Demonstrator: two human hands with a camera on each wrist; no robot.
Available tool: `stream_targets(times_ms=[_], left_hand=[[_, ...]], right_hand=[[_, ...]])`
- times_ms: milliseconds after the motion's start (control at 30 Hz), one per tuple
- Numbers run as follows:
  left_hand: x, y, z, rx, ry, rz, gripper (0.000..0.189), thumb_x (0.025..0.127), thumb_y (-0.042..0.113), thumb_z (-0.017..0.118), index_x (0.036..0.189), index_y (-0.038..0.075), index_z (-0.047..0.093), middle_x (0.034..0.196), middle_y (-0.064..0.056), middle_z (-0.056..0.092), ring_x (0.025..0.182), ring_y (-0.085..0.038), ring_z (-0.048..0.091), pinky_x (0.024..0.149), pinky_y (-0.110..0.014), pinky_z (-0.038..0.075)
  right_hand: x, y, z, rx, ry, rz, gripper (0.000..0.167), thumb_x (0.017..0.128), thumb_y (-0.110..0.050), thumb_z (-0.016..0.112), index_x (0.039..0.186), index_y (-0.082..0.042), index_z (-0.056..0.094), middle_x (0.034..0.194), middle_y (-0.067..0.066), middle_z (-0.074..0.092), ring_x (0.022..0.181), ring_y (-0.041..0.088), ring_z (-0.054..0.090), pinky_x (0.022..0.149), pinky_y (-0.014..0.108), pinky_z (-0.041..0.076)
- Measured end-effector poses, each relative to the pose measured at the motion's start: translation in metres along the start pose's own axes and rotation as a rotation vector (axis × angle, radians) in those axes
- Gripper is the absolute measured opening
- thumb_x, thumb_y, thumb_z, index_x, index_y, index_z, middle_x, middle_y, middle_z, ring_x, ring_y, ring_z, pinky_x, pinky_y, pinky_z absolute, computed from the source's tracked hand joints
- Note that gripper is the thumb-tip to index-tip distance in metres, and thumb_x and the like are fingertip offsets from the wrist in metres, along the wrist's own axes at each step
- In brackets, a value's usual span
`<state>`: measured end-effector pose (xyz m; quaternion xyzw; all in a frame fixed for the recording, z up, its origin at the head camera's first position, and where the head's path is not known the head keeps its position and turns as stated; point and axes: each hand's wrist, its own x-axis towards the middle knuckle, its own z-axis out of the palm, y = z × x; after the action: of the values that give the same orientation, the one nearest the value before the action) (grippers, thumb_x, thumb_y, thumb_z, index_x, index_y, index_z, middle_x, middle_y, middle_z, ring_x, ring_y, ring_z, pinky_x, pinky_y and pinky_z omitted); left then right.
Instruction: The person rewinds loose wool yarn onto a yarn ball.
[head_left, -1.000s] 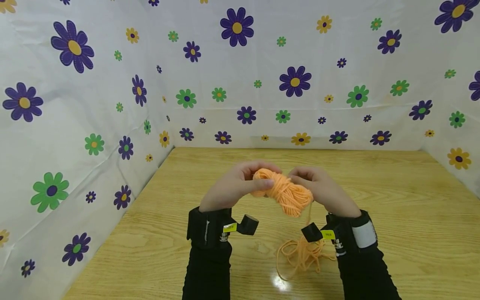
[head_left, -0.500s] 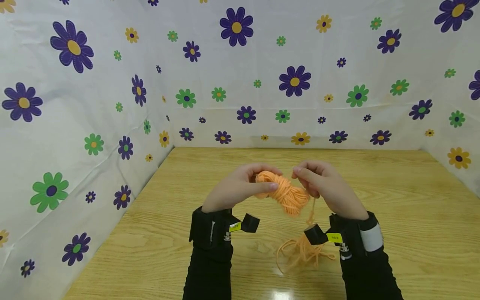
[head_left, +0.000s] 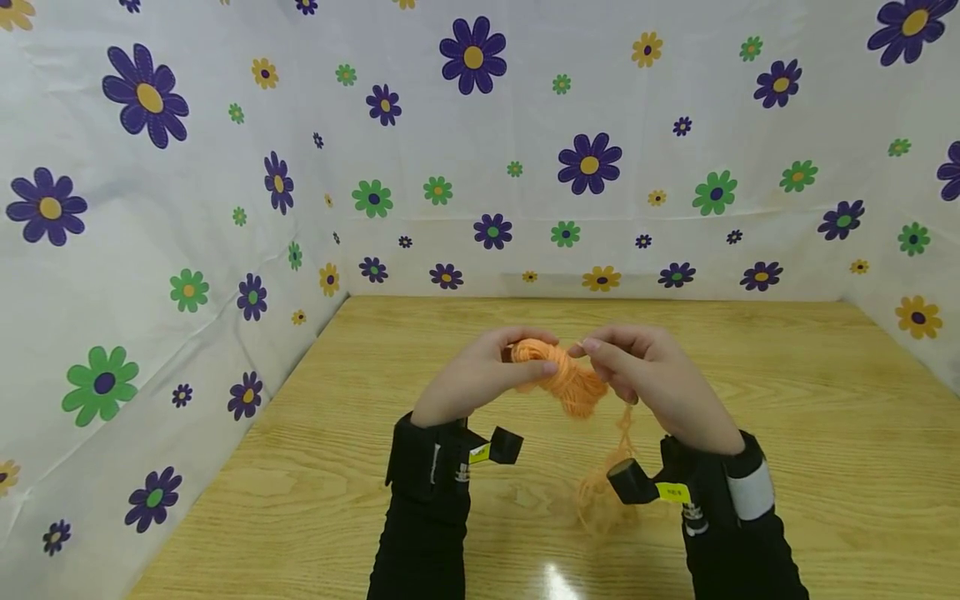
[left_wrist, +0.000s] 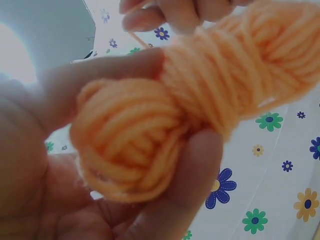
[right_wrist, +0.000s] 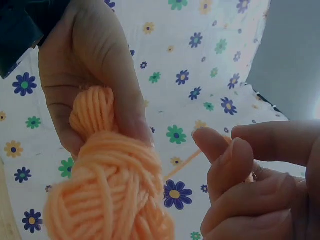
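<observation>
An orange skein of yarn (head_left: 573,385), wrapped round its middle, is held above the table. My left hand (head_left: 480,371) grips its left end, with the thumb in front and the fingers behind; the left wrist view shows the rounded end of the skein (left_wrist: 130,140) between thumb and fingers. Close to the skein's right side, my right hand (head_left: 645,367) pinches a strand of yarn (right_wrist: 184,164) between thumb and fingertips. That strand runs taut to the skein in the right wrist view. Below the right hand, a loose tail of yarn (head_left: 626,429) hangs down.
A blurred loose heap of orange yarn (head_left: 603,492) is under the hands, near the table's front. The wooden table (head_left: 315,467) is bordered by a white flower-patterned cloth (head_left: 420,142) at the back and both sides. Black camera mounts (head_left: 633,482) stick out from the wrists.
My right hand has moved from behind the skein's right end to beside it, drawing a strand. The loose heap below has shifted and looks narrower. The left hand keeps its grip.
</observation>
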<state>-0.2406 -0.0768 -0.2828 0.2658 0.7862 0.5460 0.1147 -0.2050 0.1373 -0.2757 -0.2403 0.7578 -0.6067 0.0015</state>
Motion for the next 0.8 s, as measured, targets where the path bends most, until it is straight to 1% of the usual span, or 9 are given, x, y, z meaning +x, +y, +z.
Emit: stream_targets(times_ms=[133, 200, 267, 333, 433, 567, 700, 800], left_hand=[[0.001, -0.001, 0.0, -0.006, 0.08, 0.004, 0.037, 0.088, 0.021, 0.062, 0.122, 0.009, 0.056, 0.107, -0.009, 0.058, 0.088, -0.02, 0.054, 0.077, -0.032, 0.047], [0.001, -0.002, 0.0, -0.012, 0.121, 0.009, 0.036, 0.089, 0.021, 0.062, 0.122, 0.009, 0.056, 0.107, -0.009, 0.058, 0.09, -0.02, 0.054, 0.077, -0.03, 0.047], [0.002, -0.002, 0.0, -0.017, 0.159, 0.015, 0.035, 0.089, 0.022, 0.062, 0.122, 0.009, 0.056, 0.108, -0.009, 0.058, 0.09, -0.021, 0.054, 0.076, -0.03, 0.047], [0.002, -0.002, 0.0, -0.039, 0.193, 0.02, 0.035, 0.089, 0.022, 0.061, 0.121, 0.008, 0.056, 0.109, -0.009, 0.057, 0.091, -0.021, 0.055, 0.077, -0.03, 0.047], [0.002, -0.001, 0.0, -0.075, 0.245, 0.021, 0.034, 0.089, 0.021, 0.061, 0.12, 0.009, 0.056, 0.108, -0.01, 0.057, 0.091, -0.021, 0.055, 0.076, -0.029, 0.047], [0.002, 0.001, 0.0, -0.128, 0.316, 0.02, 0.033, 0.089, 0.019, 0.062, 0.12, 0.008, 0.057, 0.109, -0.011, 0.057, 0.091, -0.021, 0.055, 0.076, -0.029, 0.046], [0.002, 0.002, 0.0, -0.17, 0.378, 0.035, 0.033, 0.088, 0.017, 0.062, 0.119, 0.006, 0.057, 0.111, -0.011, 0.057, 0.092, -0.02, 0.054, 0.077, -0.028, 0.047], [0.002, 0.003, 0.0, -0.217, 0.405, 0.054, 0.032, 0.089, 0.016, 0.061, 0.119, 0.004, 0.057, 0.111, -0.012, 0.057, 0.093, -0.019, 0.055, 0.077, -0.028, 0.046]], right_hand=[[-0.001, -0.003, 0.004, -0.026, -0.028, 0.007, 0.029, 0.097, -0.02, 0.048, 0.104, 0.005, 0.061, 0.061, 0.001, 0.044, 0.049, 0.013, 0.034, 0.045, 0.026, 0.03], [-0.001, -0.003, 0.007, -0.037, -0.052, 0.001, 0.029, 0.097, -0.021, 0.049, 0.103, 0.004, 0.062, 0.063, 0.003, 0.048, 0.048, 0.014, 0.036, 0.044, 0.027, 0.032], [-0.001, -0.003, 0.009, -0.05, -0.078, -0.001, 0.027, 0.097, -0.021, 0.048, 0.103, 0.001, 0.063, 0.068, 0.006, 0.052, 0.048, 0.014, 0.037, 0.044, 0.028, 0.034], [0.0, -0.003, 0.012, -0.068, -0.106, -0.006, 0.026, 0.097, -0.021, 0.048, 0.103, -0.001, 0.064, 0.07, 0.008, 0.054, 0.047, 0.015, 0.038, 0.044, 0.027, 0.036], [0.001, -0.003, 0.016, -0.086, -0.156, -0.018, 0.025, 0.097, -0.019, 0.047, 0.103, -0.002, 0.065, 0.072, 0.01, 0.055, 0.045, 0.016, 0.038, 0.044, 0.026, 0.034], [0.003, -0.003, 0.02, -0.127, -0.216, -0.041, 0.026, 0.098, -0.018, 0.046, 0.101, -0.001, 0.065, 0.071, 0.008, 0.055, 0.045, 0.015, 0.039, 0.045, 0.025, 0.035], [0.004, -0.003, 0.022, -0.151, -0.261, -0.046, 0.026, 0.098, -0.017, 0.044, 0.101, -0.001, 0.065, 0.069, 0.007, 0.053, 0.045, 0.013, 0.038, 0.045, 0.023, 0.033], [0.005, -0.003, 0.023, -0.163, -0.292, -0.042, 0.027, 0.099, -0.017, 0.043, 0.092, -0.001, 0.064, 0.076, 0.006, 0.058, 0.045, 0.012, 0.037, 0.045, 0.023, 0.034]])
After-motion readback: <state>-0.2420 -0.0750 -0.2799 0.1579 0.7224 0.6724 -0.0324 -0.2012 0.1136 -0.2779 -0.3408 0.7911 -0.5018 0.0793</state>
